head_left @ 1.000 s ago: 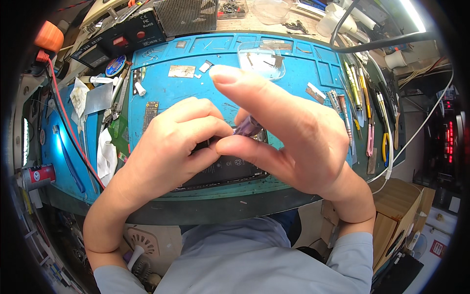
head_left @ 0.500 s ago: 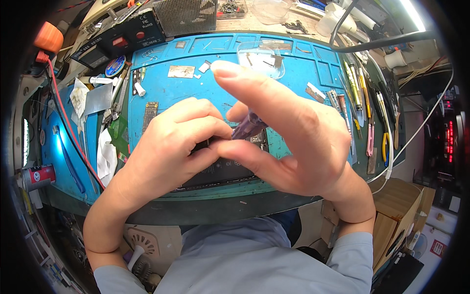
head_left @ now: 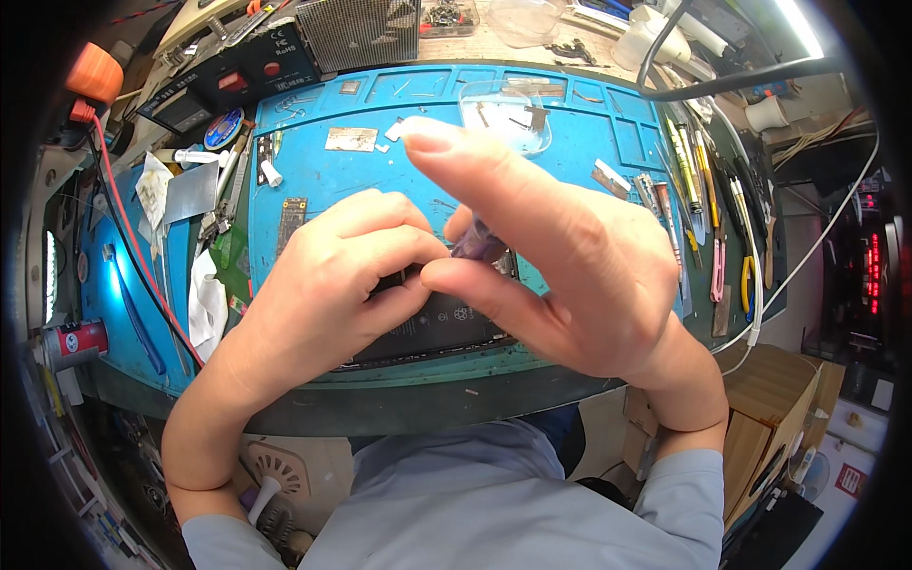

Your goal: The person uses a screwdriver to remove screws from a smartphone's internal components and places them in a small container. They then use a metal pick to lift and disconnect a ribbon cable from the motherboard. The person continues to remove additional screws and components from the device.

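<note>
An opened electronic device with a large black battery [head_left: 427, 332] lies on the blue mat, beneath both my hands. My right hand [head_left: 589, 256] is closed around the purple patterned handle of a screwdriver [head_left: 478, 244], thumb on its near side and index finger stretched out above it. The screwdriver's tip is hidden by my fingers. My left hand [head_left: 351, 266] rests over the device's left part, fingers curled and pinched together close to the screwdriver. Whatever those fingertips hold or press is hidden.
On the blue mat [head_left: 323, 176] lie a metal plate [head_left: 351, 140], a small circuit board [head_left: 292, 220] and a clear plastic tray [head_left: 518, 133]. Tweezers, pens and pliers [head_left: 750, 275] line the right side. A solder spool [head_left: 224, 128] and white tissue [head_left: 206, 304] sit left.
My right thumb and index finger have shifted slightly around the screwdriver handle, and less of the handle shows. My left hand has barely moved.
</note>
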### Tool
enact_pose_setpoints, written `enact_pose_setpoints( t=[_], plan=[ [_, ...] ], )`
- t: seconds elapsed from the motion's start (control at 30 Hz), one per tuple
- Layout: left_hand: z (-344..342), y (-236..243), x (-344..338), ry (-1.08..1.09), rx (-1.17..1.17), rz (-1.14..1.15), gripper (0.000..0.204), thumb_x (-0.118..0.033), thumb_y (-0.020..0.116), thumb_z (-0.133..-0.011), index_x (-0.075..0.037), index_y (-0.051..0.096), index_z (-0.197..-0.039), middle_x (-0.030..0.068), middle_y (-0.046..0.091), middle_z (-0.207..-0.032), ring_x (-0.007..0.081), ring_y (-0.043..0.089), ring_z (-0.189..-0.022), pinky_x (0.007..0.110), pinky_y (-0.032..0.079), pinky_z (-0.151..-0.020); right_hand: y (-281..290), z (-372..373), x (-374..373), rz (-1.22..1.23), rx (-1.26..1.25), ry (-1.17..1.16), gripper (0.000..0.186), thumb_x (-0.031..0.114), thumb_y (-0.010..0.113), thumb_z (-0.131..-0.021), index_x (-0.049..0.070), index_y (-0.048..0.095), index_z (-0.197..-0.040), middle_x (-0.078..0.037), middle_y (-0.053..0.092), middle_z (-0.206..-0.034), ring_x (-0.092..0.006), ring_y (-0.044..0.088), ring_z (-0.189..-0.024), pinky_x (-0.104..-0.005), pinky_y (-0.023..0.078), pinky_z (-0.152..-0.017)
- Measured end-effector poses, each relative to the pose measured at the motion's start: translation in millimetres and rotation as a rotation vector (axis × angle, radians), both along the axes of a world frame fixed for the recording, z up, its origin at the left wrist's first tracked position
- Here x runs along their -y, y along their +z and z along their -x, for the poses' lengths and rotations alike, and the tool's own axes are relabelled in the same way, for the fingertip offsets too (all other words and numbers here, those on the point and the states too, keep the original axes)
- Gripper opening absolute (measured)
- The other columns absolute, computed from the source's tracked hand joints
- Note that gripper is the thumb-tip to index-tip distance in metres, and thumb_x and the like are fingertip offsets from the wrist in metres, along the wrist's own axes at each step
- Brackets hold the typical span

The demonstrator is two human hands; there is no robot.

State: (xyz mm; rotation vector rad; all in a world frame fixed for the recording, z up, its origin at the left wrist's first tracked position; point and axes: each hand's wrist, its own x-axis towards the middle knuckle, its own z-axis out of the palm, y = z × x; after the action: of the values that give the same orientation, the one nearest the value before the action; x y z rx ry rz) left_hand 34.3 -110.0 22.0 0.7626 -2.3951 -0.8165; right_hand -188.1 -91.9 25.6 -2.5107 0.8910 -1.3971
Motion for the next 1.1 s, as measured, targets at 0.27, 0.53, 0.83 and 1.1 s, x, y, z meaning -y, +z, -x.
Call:
enact_pose_setpoints(
  t=[0.27, 0.53, 0.83, 1.1],
  plan=[
    [-1.7, -1.8, -0.1, 0.007, 0.020, -0.026, 0.019, -0.004, 0.079, -0.081, -0.003, 0.070, -0.098, 0.0083, 0.068, -0.097, 0.0304, 0.066, -0.095, 0.042, 0.055, -0.082, -0.1, -1.7, -0.3, 0.020, -0.015, -0.012, 0.058, 0.010, 0.075, -0.085, 0.008, 0.066, -0.142, 0.001, 0.058, -0.075, -0.0122, 0.058, -0.059, -0.0290, 0.050, -0.051],
    [0.7, -3.7, -0.7, 0.043, -0.016, -0.065, 0.018, -0.005, 0.078, -0.083, -0.004, 0.071, -0.099, 0.0091, 0.070, -0.102, 0.0320, 0.067, -0.100, 0.042, 0.056, -0.086, -0.7, -3.0, -2.8, 0.108, -0.033, -0.062, 0.057, 0.012, 0.075, -0.083, 0.010, 0.069, -0.139, 0.001, 0.061, -0.077, -0.0120, 0.058, -0.058, -0.0283, 0.049, -0.050],
    [-0.3, -3.8, -1.9, 0.051, -0.012, -0.090, 0.020, -0.005, 0.078, -0.083, -0.004, 0.072, -0.102, 0.0120, 0.071, -0.106, 0.0349, 0.067, -0.103, 0.044, 0.056, -0.088, -1.0, -4.7, -3.0, 0.132, -0.028, -0.089, 0.058, 0.011, 0.075, -0.082, 0.014, 0.070, -0.140, 0.003, 0.057, -0.073, -0.0114, 0.056, -0.057, -0.0270, 0.049, -0.050],
    [-1.3, -2.0, -2.5, 0.054, 0.018, -0.096, 0.020, -0.005, 0.078, -0.085, -0.003, 0.072, -0.104, 0.0130, 0.071, -0.107, 0.0357, 0.068, -0.102, 0.044, 0.056, -0.088, 17.3, 6.3, -6.4, 0.025, -0.161, 0.037, 0.051, 0.011, 0.082, -0.086, -0.002, 0.068, -0.133, -0.012, 0.079, -0.107, -0.0211, 0.073, -0.072, -0.0331, 0.058, -0.062]
  ],
)
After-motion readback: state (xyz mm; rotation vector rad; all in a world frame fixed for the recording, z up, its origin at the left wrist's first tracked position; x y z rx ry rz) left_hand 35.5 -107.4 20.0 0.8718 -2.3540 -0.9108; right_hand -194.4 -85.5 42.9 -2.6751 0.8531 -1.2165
